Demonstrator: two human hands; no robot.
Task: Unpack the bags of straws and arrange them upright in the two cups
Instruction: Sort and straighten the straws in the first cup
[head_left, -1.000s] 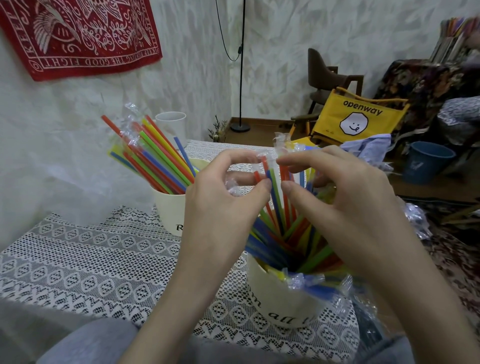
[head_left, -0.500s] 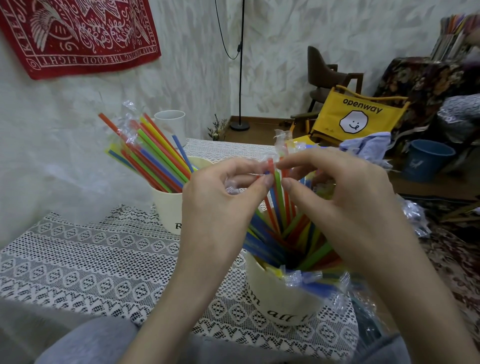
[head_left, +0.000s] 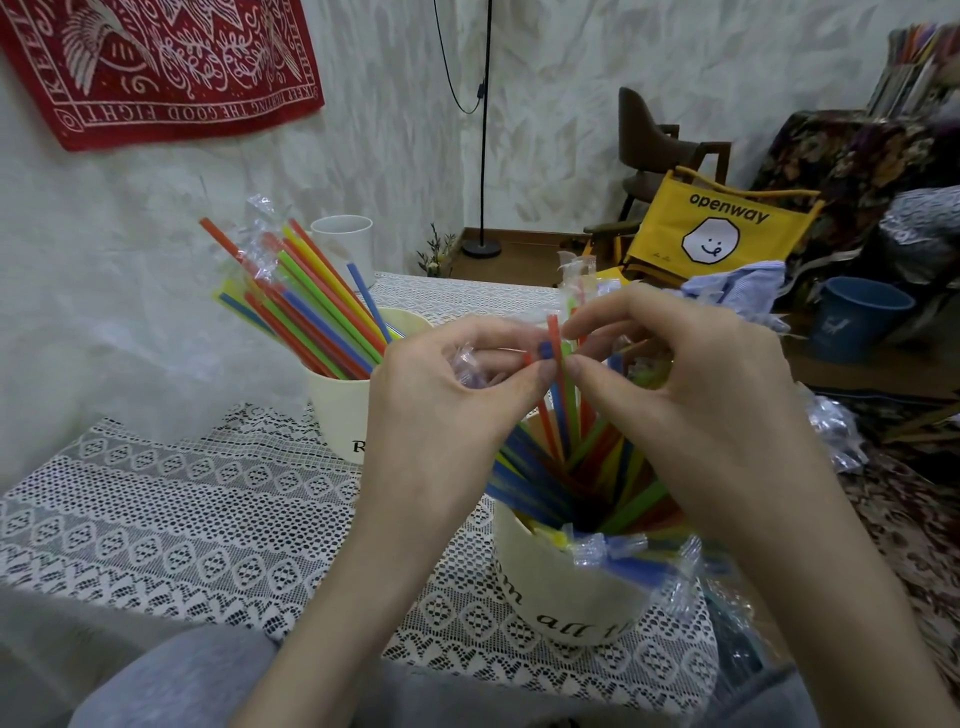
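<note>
On the wall, far left: a red cloth hanging with white birds and lettering.
Table: covered in a white lace cloth, running from the left edge to under both cups.
Far cup: cream, standing on the table left of centre; a fan of coloured straws leans out of it to the left, some with clear wrapper still crumpled round their upper ends.
White tumbler: behind the far cup, near the wall.
Left hand: raised above the near cup, thumb and forefinger curled and pinching the top of a straw bundle; a scrap of clear plastic shows inside its curled fingers.
Straw bundle: red, blue and green straws standing nearly upright in the near cup, tops caught between the two hands.
Near cup: cream with dark script, at the table's near edge; more straws cross inside it, and wrapped ones lie over its rim.
Right hand: facing the left hand, thumb and forefinger pinching the same straw tops, other fingers curled.
Floor, right: a yellow "openway" chair and a blue bucket.
</note>
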